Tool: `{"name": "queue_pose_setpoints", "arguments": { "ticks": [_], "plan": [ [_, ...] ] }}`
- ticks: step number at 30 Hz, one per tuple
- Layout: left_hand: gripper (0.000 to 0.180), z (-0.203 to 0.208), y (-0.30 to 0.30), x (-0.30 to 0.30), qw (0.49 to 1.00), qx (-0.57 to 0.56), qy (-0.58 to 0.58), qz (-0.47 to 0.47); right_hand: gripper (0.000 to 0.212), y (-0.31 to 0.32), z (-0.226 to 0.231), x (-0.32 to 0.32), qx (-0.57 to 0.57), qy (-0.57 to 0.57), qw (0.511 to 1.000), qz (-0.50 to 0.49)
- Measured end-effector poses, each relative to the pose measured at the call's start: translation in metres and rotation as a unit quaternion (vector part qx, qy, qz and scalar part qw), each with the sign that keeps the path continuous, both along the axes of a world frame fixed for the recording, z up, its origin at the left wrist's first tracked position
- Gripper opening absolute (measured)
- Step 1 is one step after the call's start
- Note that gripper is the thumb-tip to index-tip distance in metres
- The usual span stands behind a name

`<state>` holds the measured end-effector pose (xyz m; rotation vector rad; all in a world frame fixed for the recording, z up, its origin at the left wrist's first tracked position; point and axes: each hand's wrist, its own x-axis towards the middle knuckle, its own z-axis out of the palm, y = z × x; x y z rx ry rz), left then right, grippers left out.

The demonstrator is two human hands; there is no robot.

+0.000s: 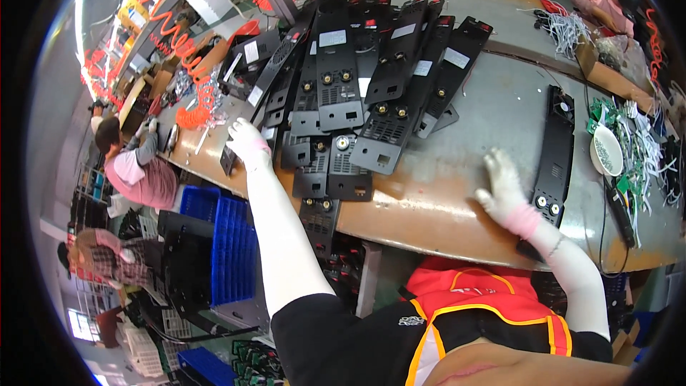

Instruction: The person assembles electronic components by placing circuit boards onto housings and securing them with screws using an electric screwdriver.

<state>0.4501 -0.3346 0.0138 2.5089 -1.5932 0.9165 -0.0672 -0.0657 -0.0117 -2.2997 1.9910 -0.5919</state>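
Note:
A pile of long black panels with vent slots, round brass-coloured fittings and white labels covers the middle of the bench. My left hand, in a white glove, reaches to the pile's left edge with its fingers apart. Just below its fingertips shows the end of a narrow black piece; whether they touch it I cannot tell. My right hand, also gloved, is spread and holds nothing, over the bench's near part. Just right of it lies a single black panel, lengthwise, with two round fittings at its near end.
Right of the single panel are a white bowl of small parts, green circuit boards with white wires and a black-handled tool. An orange coiled hose hangs at left. Blue crates stand below. Other people work nearby.

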Motion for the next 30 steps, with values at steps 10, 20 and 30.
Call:
{"name": "queue_pose_setpoints", "arguments": {
  "ticks": [10,20,30],
  "plan": [
    [0.016,-0.046,-0.052,0.064,0.998,-0.014,-0.046,-0.041,0.066,-0.003,0.007,0.017,0.09,0.066,0.993,0.039],
    [0.025,0.024,-0.038,0.062,0.987,-0.107,0.088,-0.084,0.067,-0.002,0.005,0.017,0.091,0.062,0.993,0.042],
    [0.022,0.148,0.03,0.013,0.99,-0.065,0.029,-0.122,0.066,0.004,-0.001,0.009,0.081,0.068,0.994,0.039]
  ]
}}
